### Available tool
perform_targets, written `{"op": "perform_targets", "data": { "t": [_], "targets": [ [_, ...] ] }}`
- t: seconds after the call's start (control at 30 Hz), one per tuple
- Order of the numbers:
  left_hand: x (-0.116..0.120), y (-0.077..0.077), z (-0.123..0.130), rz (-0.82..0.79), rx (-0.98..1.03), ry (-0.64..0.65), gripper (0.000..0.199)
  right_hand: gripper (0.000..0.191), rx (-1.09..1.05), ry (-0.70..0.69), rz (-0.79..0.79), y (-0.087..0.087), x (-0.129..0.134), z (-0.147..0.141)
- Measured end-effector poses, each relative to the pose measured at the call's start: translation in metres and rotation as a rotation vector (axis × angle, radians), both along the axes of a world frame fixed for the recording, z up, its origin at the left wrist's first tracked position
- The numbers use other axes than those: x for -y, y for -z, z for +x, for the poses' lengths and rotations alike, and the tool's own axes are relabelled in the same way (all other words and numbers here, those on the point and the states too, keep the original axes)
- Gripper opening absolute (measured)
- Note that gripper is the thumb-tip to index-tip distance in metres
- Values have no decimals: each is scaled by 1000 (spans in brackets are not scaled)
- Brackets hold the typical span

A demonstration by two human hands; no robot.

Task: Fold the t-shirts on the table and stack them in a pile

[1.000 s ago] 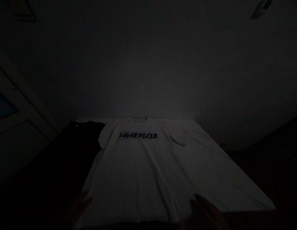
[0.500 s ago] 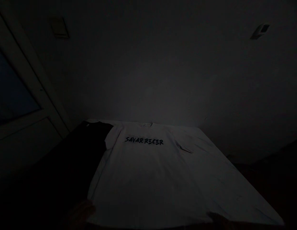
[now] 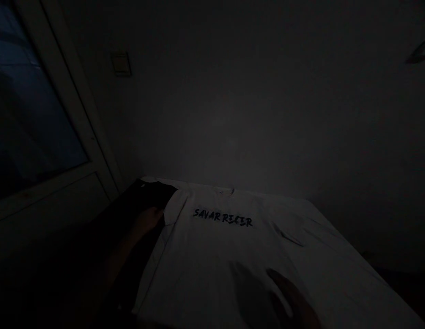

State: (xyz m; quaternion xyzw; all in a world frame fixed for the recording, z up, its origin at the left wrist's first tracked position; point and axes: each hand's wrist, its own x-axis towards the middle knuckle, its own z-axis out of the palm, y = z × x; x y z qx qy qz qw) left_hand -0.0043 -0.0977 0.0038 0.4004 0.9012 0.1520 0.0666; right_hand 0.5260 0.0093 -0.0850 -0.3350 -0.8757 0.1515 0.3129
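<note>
A white T-shirt [image 3: 212, 256] with dark lettering across the chest lies spread flat, collar towards the wall. My left hand [image 3: 151, 218] reaches forward to the edge of its left-side sleeve, fingers closed at the cloth; the fingertips are hard to make out in the dim light. Low on the right, my right hand [image 3: 291, 292] hovers over the lower part of the T-shirt with its fingers apart, casting a shadow on the cloth. Under and beside my left arm lies a black garment [image 3: 130, 214], partly covered by that arm.
A pale covered table [image 3: 335, 260] stands against the grey wall [image 3: 233, 114]. To the left is a door [image 3: 102, 169] with a glass pane, and a switch [image 3: 121, 64] is on the wall near it. The room is very dark.
My left hand has moved from the T-shirt's bottom hem up to its left-side sleeve. My right hand has left the hem and come forward over the shirt. The view has turned left.
</note>
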Motion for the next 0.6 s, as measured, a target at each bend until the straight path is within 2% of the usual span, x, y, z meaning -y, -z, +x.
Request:
{"op": "perform_targets", "data": {
  "t": [0.07, 0.13, 0.2, 0.23, 0.3, 0.43, 0.53, 0.6],
  "targets": [
    [-40, -4, -15, -42, -15, -14, 51, 46, 77, -174, -56, -23, 15, -80],
    [-64, 1, -24, -52, -20, -19, 45, 49, 166, -403, -65, -35, 36, -152],
    [-77, 8, -31, -65, -26, -23, 37, 51, 207, -520, -38, -34, 56, -203],
    [-82, 10, -36, -66, -29, -25, 33, 53, 215, -553, -20, -29, 64, -220],
    [-88, 11, -47, -49, -36, -35, 29, 62, 216, -599, 14, -13, 73, -237],
    [-90, 12, -69, 34, -41, -64, 29, 80, 269, -705, 20, 20, 73, -237],
    [-86, 15, -76, 107, -56, -74, 19, 81, 300, -729, 10, 34, 70, -236],
    [-84, 17, -77, 161, -86, -82, 22, 80, 307, -731, 19, 40, 72, -239]
  ]
}}
